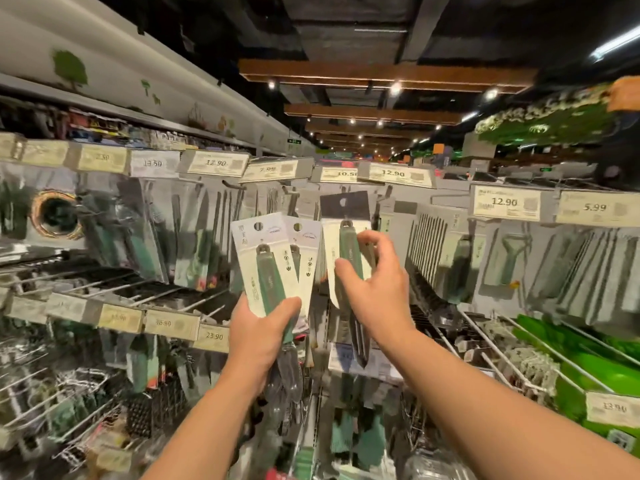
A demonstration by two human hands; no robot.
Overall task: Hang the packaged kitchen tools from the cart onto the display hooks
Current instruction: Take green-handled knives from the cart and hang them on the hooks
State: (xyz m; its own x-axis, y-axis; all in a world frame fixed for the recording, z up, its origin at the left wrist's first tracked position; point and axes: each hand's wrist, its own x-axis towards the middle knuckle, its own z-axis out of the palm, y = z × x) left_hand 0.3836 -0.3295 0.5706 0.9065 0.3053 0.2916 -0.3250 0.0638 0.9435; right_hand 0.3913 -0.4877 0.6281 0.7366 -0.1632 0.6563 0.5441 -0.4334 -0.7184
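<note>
Left hand (262, 318) clamps the lower end of two white-carded, green-handled kitchen tool packs (268, 268), fanned one behind the other, held upright just below the price-tag rail (277, 168). Right hand (372, 282) pinches a third green-handled pack with a dark header card (346, 233), thumb and fingers closed on its handle; header hole at the hook row (seating on a hook cannot be told). Narrow gap separates the packs; bare wire hooks (145, 292) lower left.
</note>
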